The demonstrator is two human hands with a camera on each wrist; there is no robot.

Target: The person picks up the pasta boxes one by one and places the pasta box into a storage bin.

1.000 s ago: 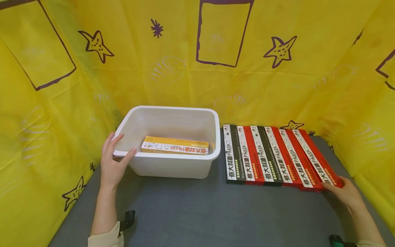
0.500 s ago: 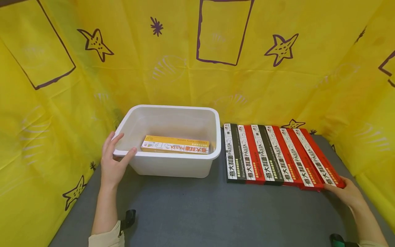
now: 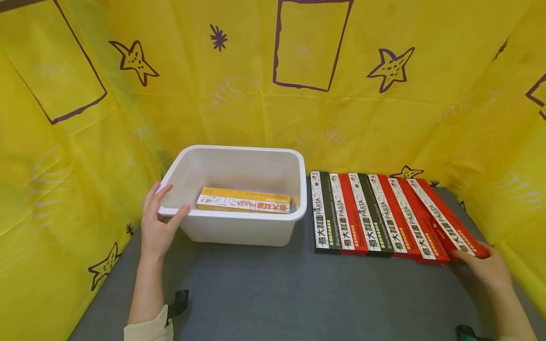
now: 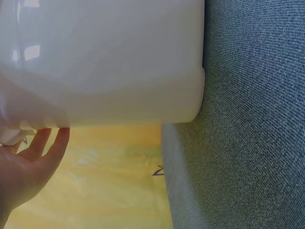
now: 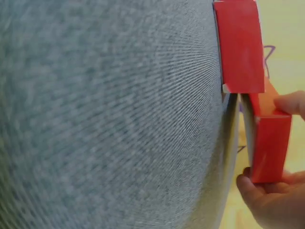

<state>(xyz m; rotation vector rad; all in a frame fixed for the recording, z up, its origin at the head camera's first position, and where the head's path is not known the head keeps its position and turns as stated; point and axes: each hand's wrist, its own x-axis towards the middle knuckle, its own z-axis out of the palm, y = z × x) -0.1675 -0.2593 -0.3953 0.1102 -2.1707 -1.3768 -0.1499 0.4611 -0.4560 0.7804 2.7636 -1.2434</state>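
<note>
My left hand [image 3: 159,231] grips the near left corner of a white plastic tub [image 3: 239,230], thumb on the front rim and fingers over the left side. In the left wrist view its fingers [image 4: 56,148] touch the tub's outer wall. A yellow and white pasta box [image 3: 244,200] lies inside the tub. My right hand [image 3: 491,271] holds the near end of the rightmost red pasta box [image 3: 453,220]. In the right wrist view, that box's near end [image 5: 271,148] is raised off the grey surface, thumb on one side and fingers on the other.
Several more pasta boxes, red and black with white label strips, lie side by side right of the tub, including a black one [image 3: 328,213] at the row's left end. A yellow printed cloth [image 3: 239,113] hangs behind and along both sides of the grey table [image 3: 273,293].
The rightmost red box's near end has shifted right, opening a wedge-shaped gap beside its neighbour. My right hand moved right with it. The left hand has stayed on the tub.
</note>
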